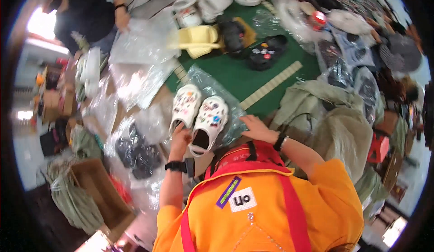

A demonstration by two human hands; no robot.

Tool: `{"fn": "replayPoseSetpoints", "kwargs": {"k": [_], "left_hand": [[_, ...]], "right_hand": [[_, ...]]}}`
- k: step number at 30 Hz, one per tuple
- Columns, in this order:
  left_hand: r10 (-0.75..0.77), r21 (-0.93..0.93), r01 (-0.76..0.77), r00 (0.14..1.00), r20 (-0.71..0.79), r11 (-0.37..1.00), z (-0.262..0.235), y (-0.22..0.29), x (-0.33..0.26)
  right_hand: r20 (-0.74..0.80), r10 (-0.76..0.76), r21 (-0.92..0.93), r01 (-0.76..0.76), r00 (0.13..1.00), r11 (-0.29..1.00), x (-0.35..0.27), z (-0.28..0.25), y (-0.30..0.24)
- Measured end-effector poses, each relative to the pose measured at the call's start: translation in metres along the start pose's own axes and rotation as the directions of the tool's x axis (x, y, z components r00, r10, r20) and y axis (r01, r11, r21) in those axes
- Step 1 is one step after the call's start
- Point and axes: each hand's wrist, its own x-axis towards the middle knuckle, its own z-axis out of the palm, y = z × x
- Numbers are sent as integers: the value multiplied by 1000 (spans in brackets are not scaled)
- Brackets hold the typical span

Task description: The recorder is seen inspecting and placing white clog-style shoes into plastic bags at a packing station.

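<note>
At bench centre: white clog pair on plastic bag, long axis pointed away; left hand fingers curled at heel of left clog, grip unclear; right hand flat, open on bag, holding nothing.

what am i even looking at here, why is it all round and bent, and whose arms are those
This is one picture from a wide fisheye camera worn on a person's head, looking down, so straight edges bend near the rim. There is no machine. The two arms coming up from the bottom are the wearer's own, above an orange top with red straps. The left hand touches the heel end of a pair of white clogs covered in small colourful charms. The right hand lies flat on the clear plastic bag under the clogs. Around them on the green mat lie yellow clogs, black clogs and more plastic bags. Another person stands at top left.
</note>
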Motion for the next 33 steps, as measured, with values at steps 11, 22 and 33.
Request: {"fn": "replayPoseSetpoints", "kwargs": {"k": [11, 22, 33], "left_hand": [[495, 962, -19, 860, -124, 274, 19, -26, 22], [575, 160, -552, 786, -228, 818, -53, -29, 18], [286, -34, -293, 889, 357, 955, -116, 12, -23]], "right_hand": [[4, -310, -463, 277, 951, 842, 6, 9, -9], [-79, -175, -392, 131, 981, 911, 26, -11, -34], [-230, -149, 71, 169, 962, 983, 64, -11, -104]]}}
